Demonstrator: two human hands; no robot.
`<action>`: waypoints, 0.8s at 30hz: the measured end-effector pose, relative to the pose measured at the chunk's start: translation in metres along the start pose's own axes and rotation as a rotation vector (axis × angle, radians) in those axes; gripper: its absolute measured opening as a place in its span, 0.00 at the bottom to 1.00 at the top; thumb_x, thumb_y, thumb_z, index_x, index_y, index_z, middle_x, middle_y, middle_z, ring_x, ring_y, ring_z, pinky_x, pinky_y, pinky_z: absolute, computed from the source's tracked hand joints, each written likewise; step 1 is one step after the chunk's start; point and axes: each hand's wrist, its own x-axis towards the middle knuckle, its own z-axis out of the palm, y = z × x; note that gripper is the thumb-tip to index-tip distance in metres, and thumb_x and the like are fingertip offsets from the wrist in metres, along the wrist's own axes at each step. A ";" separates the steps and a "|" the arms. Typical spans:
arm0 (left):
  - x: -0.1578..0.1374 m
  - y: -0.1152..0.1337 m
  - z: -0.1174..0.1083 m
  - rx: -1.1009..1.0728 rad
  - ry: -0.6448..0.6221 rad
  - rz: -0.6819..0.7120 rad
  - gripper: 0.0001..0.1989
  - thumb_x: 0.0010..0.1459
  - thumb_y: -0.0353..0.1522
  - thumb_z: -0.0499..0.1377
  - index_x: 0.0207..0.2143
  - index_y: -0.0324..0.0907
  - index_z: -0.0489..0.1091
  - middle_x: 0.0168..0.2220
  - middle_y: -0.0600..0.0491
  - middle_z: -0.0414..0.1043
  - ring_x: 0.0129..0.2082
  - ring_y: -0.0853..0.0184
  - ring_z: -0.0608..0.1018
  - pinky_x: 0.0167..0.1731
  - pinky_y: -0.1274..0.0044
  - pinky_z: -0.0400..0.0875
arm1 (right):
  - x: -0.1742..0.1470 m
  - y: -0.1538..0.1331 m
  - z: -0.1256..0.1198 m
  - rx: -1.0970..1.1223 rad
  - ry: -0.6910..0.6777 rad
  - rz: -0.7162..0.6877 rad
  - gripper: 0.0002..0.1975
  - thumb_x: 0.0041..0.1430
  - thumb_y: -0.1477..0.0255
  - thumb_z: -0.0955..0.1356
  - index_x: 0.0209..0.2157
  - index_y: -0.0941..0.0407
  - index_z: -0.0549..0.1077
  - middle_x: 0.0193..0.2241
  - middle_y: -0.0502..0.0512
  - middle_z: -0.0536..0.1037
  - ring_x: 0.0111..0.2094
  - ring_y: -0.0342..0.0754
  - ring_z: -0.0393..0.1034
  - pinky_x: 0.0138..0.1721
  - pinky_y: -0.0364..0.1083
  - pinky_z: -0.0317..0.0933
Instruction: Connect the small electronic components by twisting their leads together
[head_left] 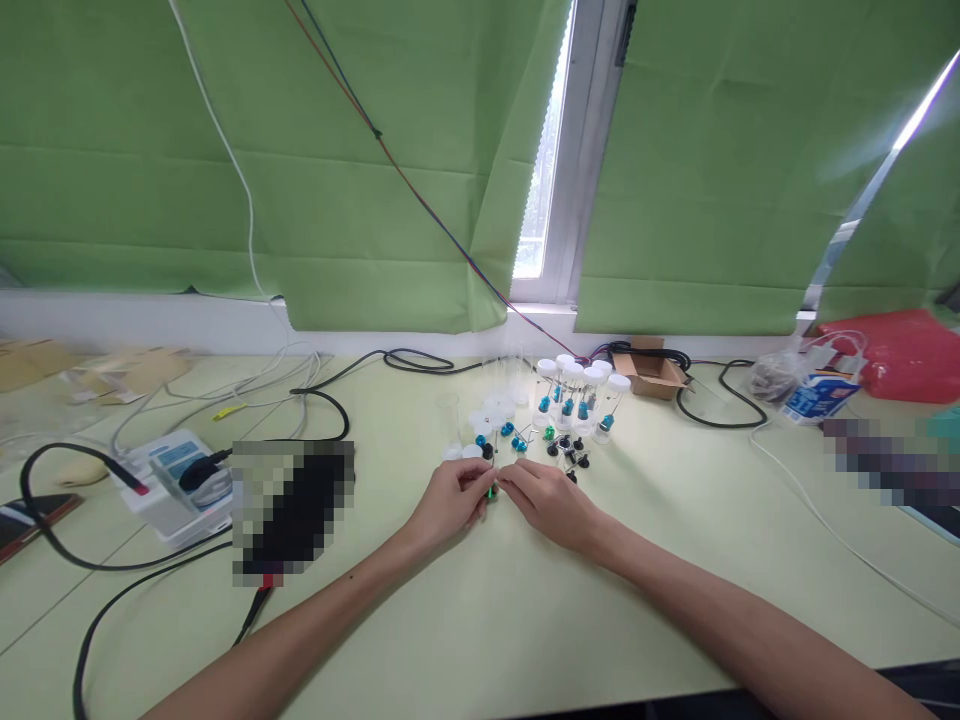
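My left hand [454, 495] is closed in a pinch on a small piece with a green part [491, 491] and what looks like a thin metal shaft; its exact kind is too small to tell. My right hand [553, 502] is beside it, its fingertips pressed together close to that piece; whatever they hold is hidden. Just beyond the hands lie small blue pieces with thin metal shafts [517, 440], a green piece [549, 433] and several black ones [574, 455]. White caps [491, 410] are gathered behind the left hand.
Several clear capped tubes [570, 390] holding blue pieces stand at the back. An uncapped clear tube [448, 415] stands left of them. A cardboard box [652, 375], black cables [420, 362], a white power strip [176, 490] and a red bag [911, 355] occupy the table's sides and back.
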 end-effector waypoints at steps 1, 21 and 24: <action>0.000 0.000 0.000 0.003 0.001 0.002 0.18 0.59 0.44 0.55 0.25 0.40 0.68 0.15 0.59 0.61 0.14 0.74 0.62 0.18 0.80 0.57 | 0.000 0.000 0.000 0.020 0.012 0.005 0.12 0.70 0.74 0.57 0.39 0.58 0.71 0.29 0.55 0.73 0.28 0.44 0.68 0.29 0.42 0.61; 0.003 -0.004 0.000 -0.114 -0.035 -0.033 0.20 0.58 0.47 0.56 0.28 0.39 0.71 0.14 0.59 0.61 0.13 0.75 0.60 0.17 0.80 0.54 | 0.005 -0.006 -0.002 0.670 0.152 0.381 0.15 0.61 0.63 0.68 0.25 0.56 0.76 0.18 0.48 0.69 0.19 0.40 0.57 0.21 0.41 0.52; 0.002 0.000 -0.001 -0.143 -0.042 -0.056 0.20 0.57 0.47 0.57 0.27 0.39 0.71 0.14 0.59 0.61 0.12 0.75 0.60 0.17 0.79 0.54 | 0.005 -0.007 -0.002 0.880 0.097 0.471 0.15 0.61 0.61 0.67 0.27 0.57 0.75 0.18 0.47 0.67 0.17 0.38 0.54 0.18 0.41 0.50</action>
